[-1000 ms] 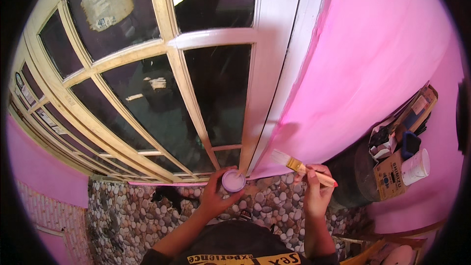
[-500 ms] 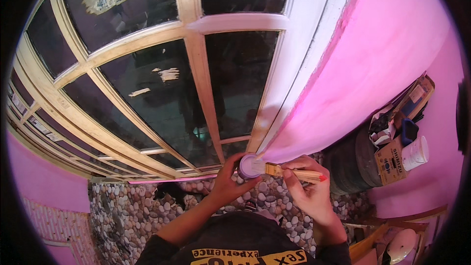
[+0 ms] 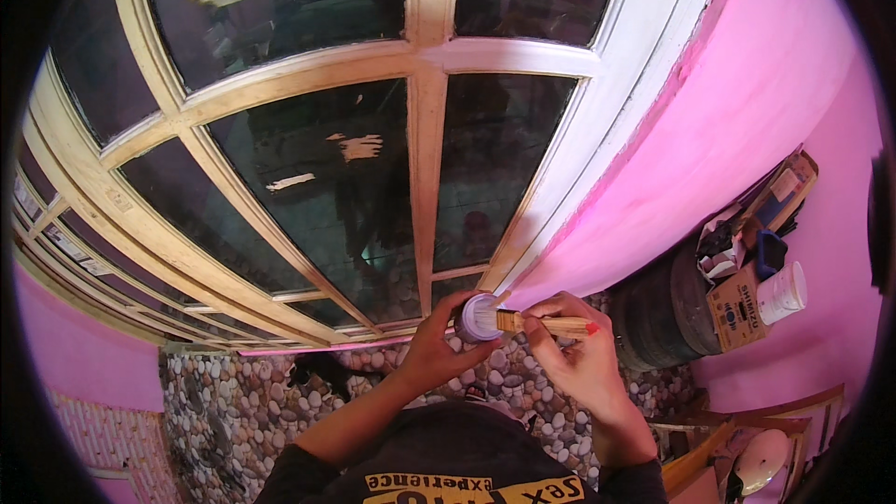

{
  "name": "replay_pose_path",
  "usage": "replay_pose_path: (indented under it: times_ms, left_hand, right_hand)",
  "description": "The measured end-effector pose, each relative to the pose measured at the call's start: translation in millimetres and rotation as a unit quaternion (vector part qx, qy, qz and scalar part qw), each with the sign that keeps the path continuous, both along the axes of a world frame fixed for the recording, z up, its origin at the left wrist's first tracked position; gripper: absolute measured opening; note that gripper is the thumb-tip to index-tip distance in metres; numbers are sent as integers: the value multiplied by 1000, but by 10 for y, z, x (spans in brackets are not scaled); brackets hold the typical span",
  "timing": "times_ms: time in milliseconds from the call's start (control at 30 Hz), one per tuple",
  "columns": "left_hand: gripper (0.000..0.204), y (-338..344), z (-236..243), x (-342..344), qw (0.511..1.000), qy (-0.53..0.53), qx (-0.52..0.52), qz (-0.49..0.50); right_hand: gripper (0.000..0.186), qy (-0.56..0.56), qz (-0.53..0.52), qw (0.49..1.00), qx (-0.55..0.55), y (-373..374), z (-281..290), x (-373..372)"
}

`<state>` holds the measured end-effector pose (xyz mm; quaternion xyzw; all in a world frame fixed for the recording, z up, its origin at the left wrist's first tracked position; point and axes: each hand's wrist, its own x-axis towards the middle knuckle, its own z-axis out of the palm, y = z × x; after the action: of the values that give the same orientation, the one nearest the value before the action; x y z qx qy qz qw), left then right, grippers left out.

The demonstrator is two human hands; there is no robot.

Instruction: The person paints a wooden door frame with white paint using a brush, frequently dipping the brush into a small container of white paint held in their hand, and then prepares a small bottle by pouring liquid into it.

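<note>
My left hand (image 3: 437,352) is closed round a small cup of pale paint (image 3: 479,325), held in front of my body. In my right hand (image 3: 581,360) is a flat paintbrush (image 3: 546,324), its wooden handle gripped between thumb and fingers. The brush lies nearly level, with its bristles at the mouth of the cup. Beyond both hands rises a paned window frame (image 3: 427,149). White covers the frame's right side and one crossbar, while the other bars are beige and worn.
A pink wall (image 3: 691,140) stands right of the frame. By it are a dark barrel (image 3: 653,313), a cardboard box (image 3: 737,308) and a white bucket (image 3: 782,292). Pebble-patterned floor (image 3: 243,411) lies below. A dark animal-like shape (image 3: 319,371) is near the wall's base. Wooden furniture (image 3: 709,453) sits lower right.
The view has shifted, so the window frame appears farther right and lower. The brush's bristles have moved slightly within the cup's mouth; both hands keep their holds.
</note>
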<state>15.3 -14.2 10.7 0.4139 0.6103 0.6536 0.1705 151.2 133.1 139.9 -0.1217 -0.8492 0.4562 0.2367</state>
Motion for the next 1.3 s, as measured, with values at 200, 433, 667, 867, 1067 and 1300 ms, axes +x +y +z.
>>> replay_pose_path:
  times_ms: [200,433,667,867,1067,1300]
  left_hand:
    - [80,10,-54,-72,1000,5,3,-2]
    - [79,69,-22,-130,1000,14,6,-2]
    - [80,119,36,-146,1000,-2,-5,-19]
    - [81,158,74,-147,1000,4,-7,-17]
    - [80,281,88,-157,1000,21,9,-3]
    - [76,335,117,-165,999,34,23,0]
  right_hand:
    - [10,60,-31,992,-104,76,-161,19]
    - [10,122,-92,943,-297,163,-233,-36]
    - [17,151,-121,928,-319,181,-347,9]
    - [19,163,-119,915,-349,200,-326,52]
    - [21,191,-129,877,-421,283,-410,75]
    - [21,195,-138,839,-489,320,-405,83]
